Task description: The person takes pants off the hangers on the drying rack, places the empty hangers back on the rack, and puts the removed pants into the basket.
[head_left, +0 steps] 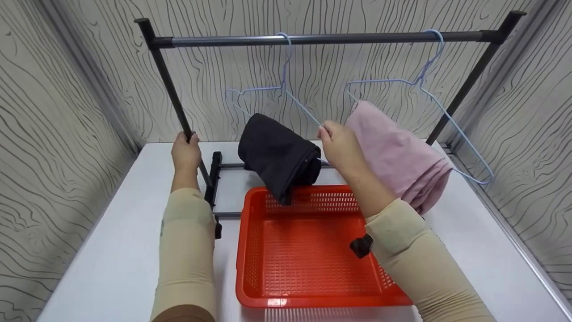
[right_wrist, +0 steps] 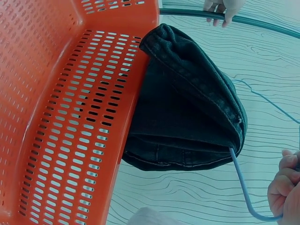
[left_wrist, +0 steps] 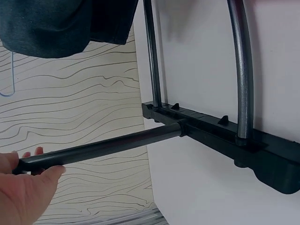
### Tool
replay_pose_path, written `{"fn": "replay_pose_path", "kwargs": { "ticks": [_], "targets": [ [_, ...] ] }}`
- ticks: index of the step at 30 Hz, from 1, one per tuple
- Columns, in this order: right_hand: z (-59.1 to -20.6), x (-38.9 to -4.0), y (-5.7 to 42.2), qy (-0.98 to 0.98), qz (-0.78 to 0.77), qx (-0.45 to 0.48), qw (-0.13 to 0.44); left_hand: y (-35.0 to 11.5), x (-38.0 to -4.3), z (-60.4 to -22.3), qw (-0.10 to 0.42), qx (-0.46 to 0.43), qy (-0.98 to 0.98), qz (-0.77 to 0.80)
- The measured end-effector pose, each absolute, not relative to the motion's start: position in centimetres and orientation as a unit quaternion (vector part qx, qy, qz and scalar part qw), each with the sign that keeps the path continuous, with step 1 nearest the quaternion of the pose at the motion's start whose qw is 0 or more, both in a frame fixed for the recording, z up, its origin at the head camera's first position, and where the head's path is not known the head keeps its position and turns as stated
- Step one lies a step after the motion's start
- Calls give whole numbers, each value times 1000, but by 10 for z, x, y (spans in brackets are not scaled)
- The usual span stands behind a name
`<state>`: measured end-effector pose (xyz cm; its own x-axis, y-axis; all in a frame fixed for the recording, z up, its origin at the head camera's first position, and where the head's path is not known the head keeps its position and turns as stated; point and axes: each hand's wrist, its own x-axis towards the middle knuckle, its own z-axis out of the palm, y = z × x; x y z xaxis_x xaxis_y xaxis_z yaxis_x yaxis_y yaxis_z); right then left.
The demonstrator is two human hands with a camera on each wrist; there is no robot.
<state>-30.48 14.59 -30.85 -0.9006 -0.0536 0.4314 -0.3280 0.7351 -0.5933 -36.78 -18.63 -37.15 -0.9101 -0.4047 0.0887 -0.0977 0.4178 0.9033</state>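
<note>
My left hand grips the left upright post of a black clothes rack, thumb and fingers around the tube. A pale blue wire hanger hooks over the rack's top bar, and folded black jeans drape over its lower wire. With curled fingers, my right hand holds the right side of that hanger. In the right wrist view the jeans hang beside the basket wall, the hanger wire coming out of their fold.
A red plastic basket stands on the white table below the jeans. To the right, a second blue hanger carries a folded pink garment. The rack's black foot rests on the table. Wood-patterned walls enclose the sides and back.
</note>
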Motion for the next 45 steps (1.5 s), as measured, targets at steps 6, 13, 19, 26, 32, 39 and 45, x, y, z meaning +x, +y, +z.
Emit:
{"fn": "replay_pose_path", "kwargs": {
  "ticks": [6, 13, 19, 26, 32, 39, 45],
  "targets": [
    [-310, -305, 144, -911, 339, 107, 207, -186, -367, -373, 149, 156, -830, -514],
    [-309, -305, 144, -912, 330, 108, 217, -187, -368, -373, 150, 152, -827, -521],
    [-307, -304, 145, -912, 319, 113, 234, -187, -370, -372, 152, 152, -828, -518],
    [-303, -302, 146, -903, 339, 104, 241, -188, -370, -372, 151, 151, -829, -517],
    [-296, -299, 152, -895, 355, 112, 245, -186, -371, -376, 168, 145, -826, -518],
    [-290, -294, 159, -892, 355, 105, 261, -186, -372, -376, 156, 147, -827, -520],
    [-287, -288, 162, -888, 360, 112, 262, -191, -370, -373, 147, 144, -827, -524]
  ]
}}
